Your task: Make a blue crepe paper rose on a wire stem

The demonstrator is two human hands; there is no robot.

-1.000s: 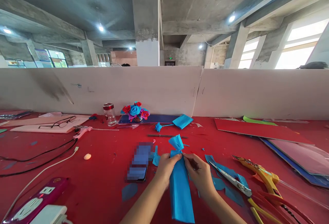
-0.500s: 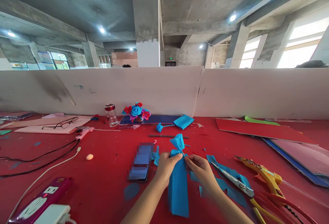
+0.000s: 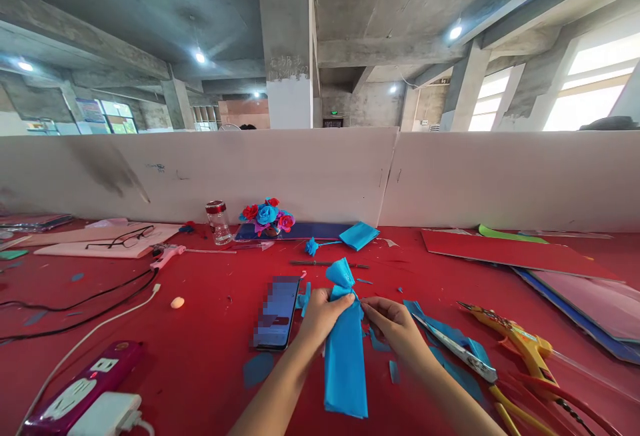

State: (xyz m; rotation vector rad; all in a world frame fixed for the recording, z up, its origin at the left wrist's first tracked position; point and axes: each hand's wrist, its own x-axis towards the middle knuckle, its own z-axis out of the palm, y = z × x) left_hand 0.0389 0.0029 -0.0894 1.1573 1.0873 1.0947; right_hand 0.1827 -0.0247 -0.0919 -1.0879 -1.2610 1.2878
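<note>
A long folded strip of blue crepe paper (image 3: 346, 363) hangs down in front of me, gathered tightly near its top, with a puffed tip above the pinch. My left hand (image 3: 327, 309) grips the paper just below the gathered neck, thumb across its front. At the neck's right side, my right hand (image 3: 389, 319) has thumb and forefinger pinched together on what looks like a thin blue tie running from the neck; its end is hidden by the fingers. Blue paper scraps (image 3: 395, 373) lie under and beside my right hand.
Scissors (image 3: 463, 356) and a yellow glue gun (image 3: 525, 343) lie to the right. Left of the paper is a phone (image 3: 277, 319); farther left, a power strip (image 3: 83, 389). Behind stand a glass jar (image 3: 219, 224) and paper flowers (image 3: 269, 216), before a white partition (image 3: 320, 176).
The gathered tip has tilted to the left and the strip has turned slightly. My right hand's pinch has drawn a little away from the neck to the right.
</note>
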